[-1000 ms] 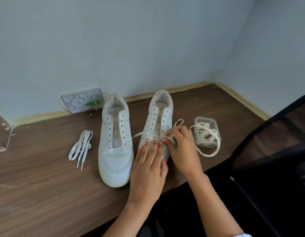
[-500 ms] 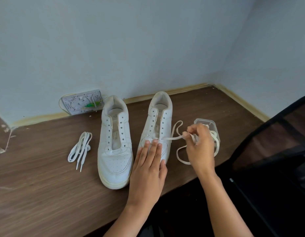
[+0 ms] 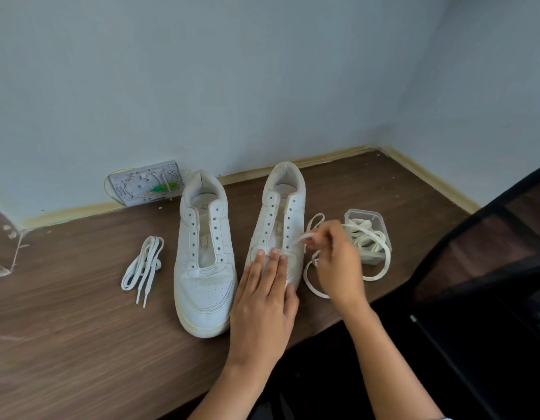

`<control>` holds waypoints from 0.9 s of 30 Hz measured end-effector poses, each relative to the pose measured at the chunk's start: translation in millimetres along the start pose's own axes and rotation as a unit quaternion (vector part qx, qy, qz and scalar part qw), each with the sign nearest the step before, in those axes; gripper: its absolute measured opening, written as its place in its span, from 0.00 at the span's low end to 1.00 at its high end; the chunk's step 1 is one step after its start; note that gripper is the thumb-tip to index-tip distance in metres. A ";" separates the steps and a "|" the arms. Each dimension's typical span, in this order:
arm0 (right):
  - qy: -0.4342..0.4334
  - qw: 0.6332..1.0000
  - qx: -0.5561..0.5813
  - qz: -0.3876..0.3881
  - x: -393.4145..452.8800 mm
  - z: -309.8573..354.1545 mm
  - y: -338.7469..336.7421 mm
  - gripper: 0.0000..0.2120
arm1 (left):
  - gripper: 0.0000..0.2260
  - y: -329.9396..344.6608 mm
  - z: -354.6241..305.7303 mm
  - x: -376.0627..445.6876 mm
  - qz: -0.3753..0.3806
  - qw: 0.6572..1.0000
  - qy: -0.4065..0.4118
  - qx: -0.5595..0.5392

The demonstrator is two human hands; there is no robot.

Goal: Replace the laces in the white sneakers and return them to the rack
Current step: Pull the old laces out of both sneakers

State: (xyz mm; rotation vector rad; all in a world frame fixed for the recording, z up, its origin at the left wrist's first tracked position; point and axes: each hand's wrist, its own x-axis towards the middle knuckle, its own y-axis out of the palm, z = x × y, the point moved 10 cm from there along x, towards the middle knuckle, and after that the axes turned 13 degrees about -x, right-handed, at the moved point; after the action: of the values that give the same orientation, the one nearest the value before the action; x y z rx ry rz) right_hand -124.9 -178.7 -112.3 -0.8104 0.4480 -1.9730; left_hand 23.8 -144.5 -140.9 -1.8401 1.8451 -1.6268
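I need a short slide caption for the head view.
Left hand steadies the right sneaker while the right hand pulls a lace through.

left hand (image 3: pixel 264 301) covers right sneaker (image 3: pixel 285 213) toe; lace (image 3: pixel 311 280) hidden under right hand (image 3: pixel 336 262) beside it.

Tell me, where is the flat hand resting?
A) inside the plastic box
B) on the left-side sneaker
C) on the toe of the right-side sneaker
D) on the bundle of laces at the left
C: the left hand lies flat, fingers straight, on the toe of the sneaker that the right hand is lacing with a lace.
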 end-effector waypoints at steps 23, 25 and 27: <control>-0.017 0.990 -0.135 -0.022 10.7 -14.8 -5.9 0.10 | 0.07 -26.0 51.3 27.2 -0.114 0.798 -0.292 -0.515; -0.044 0.979 -0.193 0.047 10.7 -14.6 16.4 0.17 | 0.07 -27.3 49.8 27.6 -0.113 0.794 -0.292 -0.522; -0.052 0.969 -0.213 0.116 5.3 -14.1 36.3 0.27 | 0.08 -28.3 48.8 28.1 -0.113 0.797 -0.284 -0.521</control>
State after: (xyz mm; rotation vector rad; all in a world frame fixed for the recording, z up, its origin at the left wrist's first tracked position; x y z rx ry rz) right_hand -114.0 -201.9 -142.2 -1.0692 0.8824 -1.6302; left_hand 68.2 -186.8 -126.5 -2.5276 2.3981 0.2029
